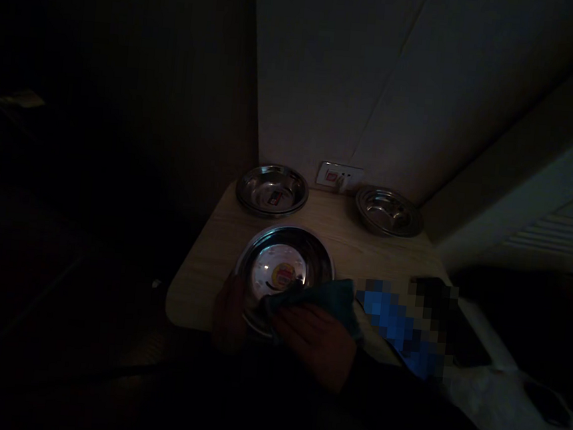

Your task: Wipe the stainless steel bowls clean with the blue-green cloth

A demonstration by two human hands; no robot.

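A round, shiny metal basin (321,248) with a yellow and red sticker on its bottom stands at the front of a small wooden table. My left hand (230,314) is at the basin's left rim and seems to grip it, though deep shadow hides most of its fingers. In my right hand (318,341) is a teal cloth (332,296), pressed against the near right side of the basin's inside. The right fingers lie over the cloth and point left.
Behind the basin, stacked metal basins (272,190) stand at the back left and stacked metal bowls (390,212) at the back right of the table (200,281). A wall socket (340,175) sits between them. Right of the cloth are a blurred blue patch (392,318) and a dark flat object (466,341).
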